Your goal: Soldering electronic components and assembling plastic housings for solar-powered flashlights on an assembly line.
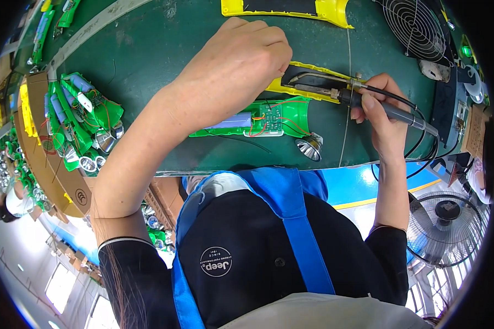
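My right hand [383, 118] grips a soldering iron [396, 113] with a thin metal tube along its side; the tip points left over a yellow plastic housing half [333, 70]. My left hand [246, 57] is closed above the left end of that housing, its fingers curled under, so whatever they pinch is hidden. Below it lies a green flashlight housing half [296, 116] with a blue cylindrical battery [233, 120], a small circuit board [271, 119] and red wires. A shiny reflector [309, 147] sits by its right end, near the bench's front edge.
Another yellow housing [282, 7] lies at the far edge of the green bench [164, 49]. Several wired green housings [74, 115] crowd the left, beside a cardboard box [60, 170]. A black fan guard [414, 24] stands far right; a floor fan [447, 227] is lower right.
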{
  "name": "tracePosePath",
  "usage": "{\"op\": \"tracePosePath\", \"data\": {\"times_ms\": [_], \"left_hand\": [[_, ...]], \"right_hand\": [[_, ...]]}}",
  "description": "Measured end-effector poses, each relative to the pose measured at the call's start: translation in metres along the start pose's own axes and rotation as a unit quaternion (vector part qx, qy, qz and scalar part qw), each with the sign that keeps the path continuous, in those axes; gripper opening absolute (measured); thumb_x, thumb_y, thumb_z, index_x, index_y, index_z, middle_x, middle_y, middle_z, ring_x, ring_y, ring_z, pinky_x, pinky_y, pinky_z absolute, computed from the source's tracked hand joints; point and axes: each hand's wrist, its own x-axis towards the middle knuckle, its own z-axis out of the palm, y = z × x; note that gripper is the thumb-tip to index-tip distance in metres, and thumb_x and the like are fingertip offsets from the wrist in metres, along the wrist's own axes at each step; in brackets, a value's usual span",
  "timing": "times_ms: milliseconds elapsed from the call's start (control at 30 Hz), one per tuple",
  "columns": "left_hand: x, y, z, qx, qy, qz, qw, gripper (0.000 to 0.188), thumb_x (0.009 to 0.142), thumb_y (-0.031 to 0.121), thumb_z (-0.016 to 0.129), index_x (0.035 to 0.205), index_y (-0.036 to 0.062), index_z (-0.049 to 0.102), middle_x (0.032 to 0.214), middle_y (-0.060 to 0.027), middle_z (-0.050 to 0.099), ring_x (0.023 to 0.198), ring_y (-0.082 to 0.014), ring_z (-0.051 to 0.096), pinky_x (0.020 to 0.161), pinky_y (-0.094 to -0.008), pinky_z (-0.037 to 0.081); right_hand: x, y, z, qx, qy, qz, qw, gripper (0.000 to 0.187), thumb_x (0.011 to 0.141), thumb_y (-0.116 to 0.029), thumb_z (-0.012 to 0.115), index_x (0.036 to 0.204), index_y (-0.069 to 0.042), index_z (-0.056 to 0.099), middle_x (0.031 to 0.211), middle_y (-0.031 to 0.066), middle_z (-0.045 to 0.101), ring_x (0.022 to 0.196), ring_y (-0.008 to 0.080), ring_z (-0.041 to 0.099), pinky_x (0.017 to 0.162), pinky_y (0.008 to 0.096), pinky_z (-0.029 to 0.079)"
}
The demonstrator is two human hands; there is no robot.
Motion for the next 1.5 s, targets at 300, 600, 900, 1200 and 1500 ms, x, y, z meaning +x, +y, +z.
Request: {"op": "tracePosePath", "data": {"times_ms": [300, 600, 900, 1200, 1500], "left_hand": [[0.001, -0.001, 0.001, 0.042, -0.005, 0.021, 0.999, 0.004, 0.071, 0.006, 0.058, 0.073, 0.0027, 0.06, 0.079, -0.0077, 0.056, 0.08, -0.0227, 0.054, 0.078, -0.0346, 0.039], [0.002, 0.003, -0.004, 0.021, -0.037, -0.001, 0.999, 0.007, 0.074, 0.004, 0.059, 0.078, 0.0048, 0.052, 0.089, -0.0056, 0.056, 0.087, -0.0251, 0.053, 0.082, -0.0348, 0.038], [0.005, 0.004, -0.004, 0.025, -0.024, -0.001, 0.999, 0.004, 0.073, 0.006, 0.061, 0.073, 0.0034, 0.058, 0.08, -0.0059, 0.055, 0.081, -0.023, 0.054, 0.078, -0.0351, 0.04], [-0.003, 0.034, -0.011, -0.011, 0.02, -0.044, 0.999, 0.013, 0.071, 0.006, 0.066, 0.082, 0.0069, 0.061, 0.088, -0.0046, 0.055, 0.086, -0.0248, 0.053, 0.079, -0.0346, 0.038], [-0.014, 0.047, 0.028, 0.05, 0.12, -0.03, 0.991, 0.014, 0.068, 0.005, 0.066, 0.077, 0.0102, 0.057, 0.082, -0.002, 0.056, 0.082, -0.0221, 0.052, 0.077, -0.0349, 0.037]], "right_hand": [[-0.009, 0.006, -0.013, 0.053, 0.01, -0.04, 0.998, 0.026, 0.082, -0.021, 0.06, 0.092, 0.001, 0.049, 0.072, 0.008, 0.055, 0.057, 0.0125, 0.054, 0.054, 0.0225, 0.042], [-0.011, 0.022, -0.005, 0.091, 0.079, -0.077, 0.99, 0.028, 0.085, -0.024, 0.057, 0.094, 0.001, 0.048, 0.073, 0.0106, 0.055, 0.062, 0.0146, 0.053, 0.061, 0.0251, 0.043], [-0.01, 0.039, -0.008, 0.115, 0.086, -0.17, 0.975, 0.027, 0.087, -0.023, 0.054, 0.096, 0.002, 0.048, 0.075, 0.0127, 0.056, 0.066, 0.0156, 0.054, 0.064, 0.0271, 0.044], [-0.011, 0.044, -0.009, 0.144, 0.112, -0.197, 0.963, 0.027, 0.088, -0.022, 0.053, 0.1, 0.001, 0.046, 0.08, 0.013, 0.055, 0.072, 0.0177, 0.054, 0.072, 0.0305, 0.043], [0.02, 0.03, 0.01, 0.096, 0.144, -0.231, 0.957, 0.026, 0.094, -0.018, 0.047, 0.114, -0.002, 0.044, 0.103, 0.0139, 0.058, 0.092, 0.0193, 0.058, 0.088, 0.031, 0.042]]}}
